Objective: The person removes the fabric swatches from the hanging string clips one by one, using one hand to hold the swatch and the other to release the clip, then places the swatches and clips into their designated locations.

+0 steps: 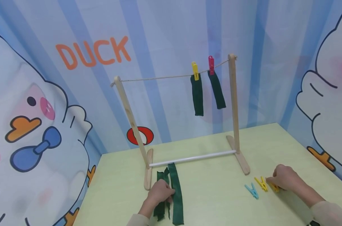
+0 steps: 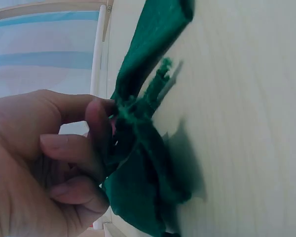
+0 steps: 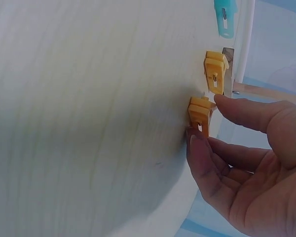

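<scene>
My left hand (image 1: 159, 192) pinches a dark green cloth strip (image 2: 133, 182) between thumb and forefinger, low over the table. Another green strip (image 1: 177, 201) lies flat just right of that hand; the bunched pieces partly hide one another. At the right, my right hand (image 1: 285, 178) has thumb and fingertips on either side of a yellow clothespin (image 3: 200, 113), which stands at the table surface. Beside it are a second yellow clothespin (image 1: 262, 184) and a light blue clothespin (image 1: 252, 191).
A wooden drying rack stands behind, with a left post (image 1: 131, 122), right post (image 1: 234, 106), white bottom bar (image 1: 193, 158) and a string (image 1: 159, 78). On the string, a yellow clothespin (image 1: 195, 71) and a red clothespin (image 1: 211, 65) each hold a green strip. A printed curtain (image 1: 165, 37) hangs behind the table.
</scene>
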A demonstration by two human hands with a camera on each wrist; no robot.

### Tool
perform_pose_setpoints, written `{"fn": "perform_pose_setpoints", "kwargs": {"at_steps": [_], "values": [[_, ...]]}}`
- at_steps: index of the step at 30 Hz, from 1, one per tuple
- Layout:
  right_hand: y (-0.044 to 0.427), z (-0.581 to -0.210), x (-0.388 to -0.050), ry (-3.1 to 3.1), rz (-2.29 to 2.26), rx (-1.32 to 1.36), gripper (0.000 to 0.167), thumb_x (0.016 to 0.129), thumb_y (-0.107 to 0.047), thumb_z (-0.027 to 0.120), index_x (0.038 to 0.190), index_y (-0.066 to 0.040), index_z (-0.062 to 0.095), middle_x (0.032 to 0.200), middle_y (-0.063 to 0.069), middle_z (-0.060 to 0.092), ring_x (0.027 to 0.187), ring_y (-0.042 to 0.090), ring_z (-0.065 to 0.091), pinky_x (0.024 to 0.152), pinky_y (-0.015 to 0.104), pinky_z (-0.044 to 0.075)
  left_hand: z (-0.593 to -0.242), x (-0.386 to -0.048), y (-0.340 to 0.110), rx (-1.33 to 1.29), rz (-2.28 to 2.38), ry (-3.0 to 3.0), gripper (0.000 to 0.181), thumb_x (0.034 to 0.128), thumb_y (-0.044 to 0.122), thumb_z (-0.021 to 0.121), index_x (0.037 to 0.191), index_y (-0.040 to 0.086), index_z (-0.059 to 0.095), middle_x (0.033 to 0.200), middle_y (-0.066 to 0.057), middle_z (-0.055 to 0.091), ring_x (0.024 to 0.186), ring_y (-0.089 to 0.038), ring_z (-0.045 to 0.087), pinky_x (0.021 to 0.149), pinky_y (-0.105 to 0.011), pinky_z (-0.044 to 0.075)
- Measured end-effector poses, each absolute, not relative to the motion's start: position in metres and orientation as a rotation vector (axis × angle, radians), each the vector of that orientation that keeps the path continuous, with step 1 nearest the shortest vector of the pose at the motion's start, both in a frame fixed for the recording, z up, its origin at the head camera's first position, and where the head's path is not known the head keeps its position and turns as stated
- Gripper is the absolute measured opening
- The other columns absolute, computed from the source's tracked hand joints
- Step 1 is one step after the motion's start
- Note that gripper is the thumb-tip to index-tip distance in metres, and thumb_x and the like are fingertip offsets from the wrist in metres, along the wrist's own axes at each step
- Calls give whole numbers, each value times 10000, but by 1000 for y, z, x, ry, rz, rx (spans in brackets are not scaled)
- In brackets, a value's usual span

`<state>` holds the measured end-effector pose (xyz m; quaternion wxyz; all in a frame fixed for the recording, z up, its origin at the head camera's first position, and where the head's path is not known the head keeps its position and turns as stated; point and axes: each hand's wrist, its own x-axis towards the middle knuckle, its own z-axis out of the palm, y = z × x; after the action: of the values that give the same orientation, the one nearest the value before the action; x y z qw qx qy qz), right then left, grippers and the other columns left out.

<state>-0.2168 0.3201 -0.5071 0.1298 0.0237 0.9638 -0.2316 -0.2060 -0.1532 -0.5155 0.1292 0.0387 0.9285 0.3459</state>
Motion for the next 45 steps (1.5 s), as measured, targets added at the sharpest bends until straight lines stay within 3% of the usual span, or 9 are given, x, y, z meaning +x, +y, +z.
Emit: {"fn": "perform_pose_setpoints", "kwargs": {"at_steps": [14,22,25,28,31,35,40,45], "values": [[320,-509,-214,2821,-704,67,276,887,-226,710,717,-15,655,560,-3,534,501,116,492,501,259,402,-519,-207,-155,195,949,2773,347,847,132,776,532,72,643,466,44,575,437,-97,488,440,-246,336],[327,-497,-209,2805,-763,87,405,932,-283,678,590,-87,588,493,-65,366,460,76,330,484,252,307,-518,-210,-156,202,947,2755,337,879,166,759,571,76,656,489,49,577,455,-92,489,453,-249,352],[328,-491,-212,2803,-738,97,379,939,-299,672,692,-12,654,549,-35,382,503,110,351,509,276,316,-515,-212,-157,189,969,2754,331,891,182,753,594,66,661,504,32,584,458,-94,475,455,-253,346],[325,-485,-215,2813,-707,87,430,942,-327,671,877,97,698,649,25,518,570,155,432,545,312,361,-512,-215,-157,173,1006,2738,330,898,191,746,610,56,658,523,8,589,462,-101,442,458,-263,325],[322,-481,-216,2848,-722,39,436,943,-327,665,899,106,697,639,39,533,556,153,424,535,319,357,-510,-216,-157,178,1021,2742,322,899,186,745,622,52,648,538,-2,589,469,-108,429,457,-271,317],[318,-475,-217,2926,-758,-57,413,947,-289,661,924,123,694,688,100,626,570,167,521,548,361,449,-505,-218,-159,179,1024,2769,248,899,173,742,686,73,663,584,9,599,517,-123,489,476,-283,368],[309,-462,-218,3048,-821,-171,395,943,-253,675,1013,136,690,927,251,692,782,325,668,665,483,548,-493,-223,-160,150,1052,2804,154,913,168,725,807,69,672,664,-2,613,601,-156,554,532,-307,436],[293,-449,-222,3107,-1012,-302,352,970,-252,663,1090,77,703,981,177,705,830,304,666,662,435,550,-482,-230,-157,123,1113,2841,130,920,165,709,914,44,663,748,-34,629,642,-176,567,565,-327,468]]}}
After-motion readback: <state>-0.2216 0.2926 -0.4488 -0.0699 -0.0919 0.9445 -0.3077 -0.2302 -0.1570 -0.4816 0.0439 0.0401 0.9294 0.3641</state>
